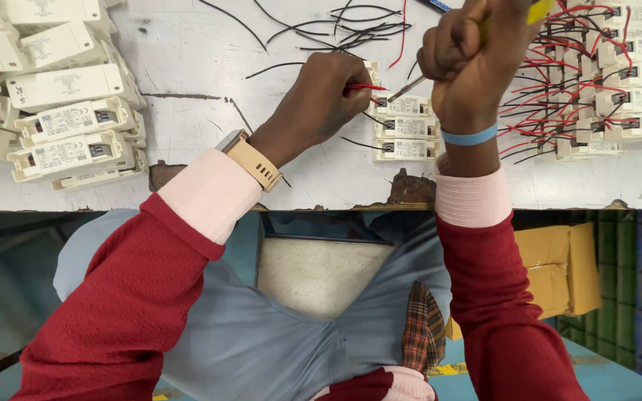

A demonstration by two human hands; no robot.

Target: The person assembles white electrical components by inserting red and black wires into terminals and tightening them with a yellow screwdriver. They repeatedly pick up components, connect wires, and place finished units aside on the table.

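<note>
Pinching the thin, limp red wire point(365, 87) close to its stripped end, it is fed by the left hand point(321, 100) into the small, light white driver box point(404, 106) on the desk point(187, 67), beside which the right hand point(469, 56) is closed on a screwdriver point(406, 89).

Worktop point(187, 67) was white, scuffed & scratched, w/ front edge chipped & brown patches showing through. At left lay a heap of white plastic driver boxes point(68, 119), labels up, no wires on them, some stacked. Near centre sat a short column of three small white modules point(408, 128), touching each other. At right, rows of same modules already wired point(618, 82) w/ red & black leads, packed close. Loose black wires point(351, 30) plus one red lay scattered at top centre.
</note>
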